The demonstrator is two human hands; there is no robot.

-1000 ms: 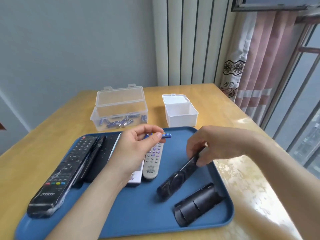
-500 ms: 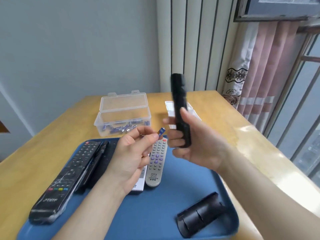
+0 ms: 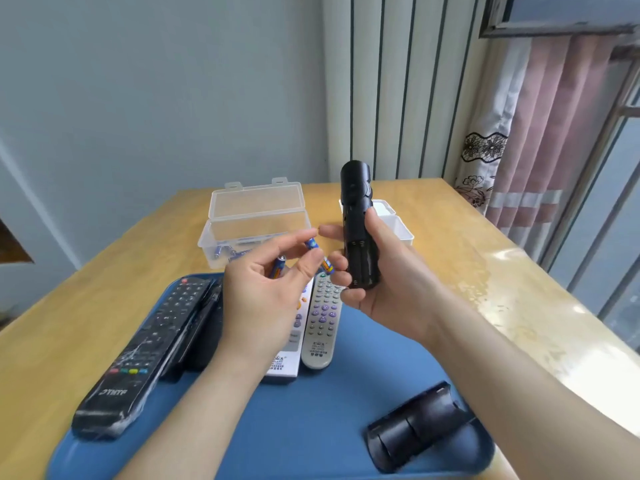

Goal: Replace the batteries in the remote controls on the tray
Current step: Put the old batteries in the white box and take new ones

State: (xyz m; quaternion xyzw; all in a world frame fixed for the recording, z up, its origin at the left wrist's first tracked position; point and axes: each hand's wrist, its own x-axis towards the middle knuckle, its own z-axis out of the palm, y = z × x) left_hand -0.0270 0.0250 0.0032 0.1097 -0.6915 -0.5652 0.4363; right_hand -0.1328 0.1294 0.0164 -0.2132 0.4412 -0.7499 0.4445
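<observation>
Change since one second ago: the black remote (image 3: pixel 358 230) has left the tray (image 3: pixel 294 427), where it lay flat under the right hand (image 3: pixel 388 271). It is now held upright above the tray's far edge. Half a second ago it was already raised. Since then its open battery bay has turned towards the camera, and the left hand (image 3: pixel 270 289) has closed in beside it.

Hand states:
- Right hand: fingers and thumb wrapped round the lower half of the black remote.
- Left hand: thumb and forefinger pinch one battery (image 3: pixel 313 244), tilted, just beside the right fingertips. A second battery (image 3: pixel 277 270) sits behind it in the curled fingers.

Materials and shapes:
- The black remote is a slim, glossy bar with a rounded top; the bay is a shallow rectangular recess.
- Both batteries are small cylinders in blue and orange foil.
- The battery cover (image 3: pixel 415 427), a curved black shell with ribs, lies inside up at the tray's near right corner.
- The tray is matte blue plastic with rounded corners and a raised lip. It carries a long black remote in clear film (image 3: pixel 145 348) and a grey remote (image 3: pixel 322 327) with rubber keys.
- Behind the tray on the varnished wooden counter (image 3: pixel 86 306) stand a clear lidded box (image 3: pixel 256 216), holding more batteries, and a white box (image 3: pixel 398 226).
</observation>
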